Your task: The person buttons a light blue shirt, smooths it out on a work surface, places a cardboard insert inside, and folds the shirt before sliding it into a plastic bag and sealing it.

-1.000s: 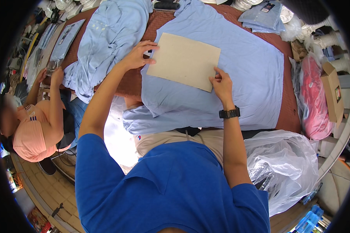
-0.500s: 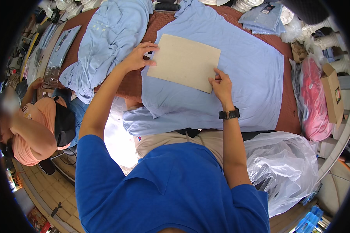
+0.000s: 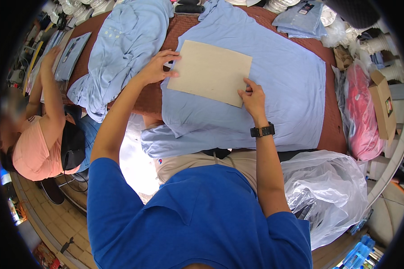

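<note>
A flat beige cardboard sheet (image 3: 211, 72) lies slightly tilted on a light blue shirt (image 3: 292, 96) spread over the table. At the sheet's left edge is my left hand (image 3: 160, 67), its thumb and fingers apart, the tips touching the edge. My right hand (image 3: 253, 97) has its fingers curled at the right edge near the lower corner, with thumb and forefinger on the cardboard. Part of the shirt hangs over the near table edge toward my lap.
A crumpled light blue shirt (image 3: 123, 49) lies to the left, near bagged folded shirts (image 3: 72, 54). Packed shirts (image 3: 300, 19), a pink bundle in plastic (image 3: 363, 112) and an open carton (image 3: 383, 105) sit at right. Clear plastic bags (image 3: 325, 195) bulge beside me. A co-worker (image 3: 40, 145) sits left.
The co-worker at left has raised both forearms toward the bagged shirts. My hands and the cardboard sheet stay nearly in place, with only a slight shift of the view.
</note>
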Demonstrator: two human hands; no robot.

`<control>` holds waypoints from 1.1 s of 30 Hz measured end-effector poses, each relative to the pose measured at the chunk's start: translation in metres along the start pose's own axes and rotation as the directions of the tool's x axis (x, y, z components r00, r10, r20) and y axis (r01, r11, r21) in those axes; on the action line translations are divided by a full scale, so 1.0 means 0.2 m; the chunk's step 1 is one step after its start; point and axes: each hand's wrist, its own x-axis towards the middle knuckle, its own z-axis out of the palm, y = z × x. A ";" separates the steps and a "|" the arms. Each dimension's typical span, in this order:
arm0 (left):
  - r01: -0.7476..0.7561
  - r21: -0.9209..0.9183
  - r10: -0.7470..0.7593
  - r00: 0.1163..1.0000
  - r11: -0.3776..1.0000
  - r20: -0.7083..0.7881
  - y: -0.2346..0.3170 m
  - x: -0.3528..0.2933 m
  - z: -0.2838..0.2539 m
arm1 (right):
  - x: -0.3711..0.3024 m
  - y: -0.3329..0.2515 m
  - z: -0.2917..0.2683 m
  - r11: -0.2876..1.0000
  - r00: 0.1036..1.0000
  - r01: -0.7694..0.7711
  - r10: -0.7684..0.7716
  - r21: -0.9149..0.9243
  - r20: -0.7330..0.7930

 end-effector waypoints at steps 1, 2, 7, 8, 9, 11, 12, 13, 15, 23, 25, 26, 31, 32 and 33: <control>0.005 0.000 -0.005 1.000 1.000 0.005 0.00 0.00 0.00 | 0.00 0.00 0.00 1.000 1.000 -0.004 0.004 0.012 0.000; 0.004 0.000 -0.004 1.000 1.000 0.002 0.00 0.00 0.00 | 0.00 0.00 0.00 1.000 1.000 -0.009 0.009 0.025 -0.001; -0.004 0.002 0.004 1.000 1.000 -0.018 -0.01 0.00 0.02 | 0.00 -0.03 -0.01 0.999 1.000 -0.017 0.016 0.045 0.018; -0.016 -0.003 0.016 1.000 1.000 -0.020 -0.01 0.00 0.02 | -0.01 -0.04 -0.02 0.999 1.000 -0.022 0.021 0.039 0.018; -0.028 -0.008 0.028 0.999 1.000 -0.022 -0.01 0.00 0.02 | -0.01 -0.06 -0.02 0.999 0.999 -0.026 0.026 0.033 0.019; -0.053 0.004 0.053 0.998 0.999 -0.018 -0.02 0.00 0.02 | -0.01 -0.07 -0.01 1.000 1.000 -0.009 0.009 0.007 0.003; -0.065 0.022 0.066 0.998 0.998 -0.012 -0.03 0.00 0.02 | -0.02 -0.07 -0.01 1.000 1.000 -0.001 0.001 -0.005 -0.004; -0.077 0.041 0.077 0.997 0.996 -0.006 -0.02 0.00 0.02 | -0.02 -0.08 -0.01 1.000 1.000 -0.011 0.011 -0.013 -0.002; -0.057 0.038 0.056 0.998 0.998 0.034 -0.02 0.01 0.01 | -0.02 -0.09 -0.02 0.999 0.999 -0.032 0.032 -0.028 0.004; -0.032 0.182 0.040 0.998 0.983 -0.038 0.03 -0.01 0.05 | -0.02 -0.15 -0.02 0.948 0.978 0.209 -0.209 -0.239 0.024; -0.025 0.175 0.033 0.999 0.984 -0.042 0.03 -0.01 0.05 | 0.00 -0.16 0.00 0.889 0.938 0.346 -0.337 -0.300 0.081; -0.028 0.177 0.036 0.998 0.984 -0.042 0.03 -0.01 0.05 | 0.02 -0.18 0.03 0.855 0.908 0.416 -0.407 -0.310 0.099; -0.045 0.184 0.056 0.997 0.982 -0.057 0.02 0.00 0.05 | 0.03 -0.22 0.13 0.801 0.850 0.527 -0.499 -0.285 0.167; -0.036 0.171 0.045 0.998 0.985 -0.046 0.03 0.00 0.05 | 0.04 -0.22 0.14 0.802 0.849 0.529 -0.498 -0.279 0.179; -0.028 0.159 0.034 0.999 0.987 -0.036 0.04 0.00 0.04 | 0.04 -0.21 0.15 0.800 0.847 0.531 -0.497 -0.281 0.188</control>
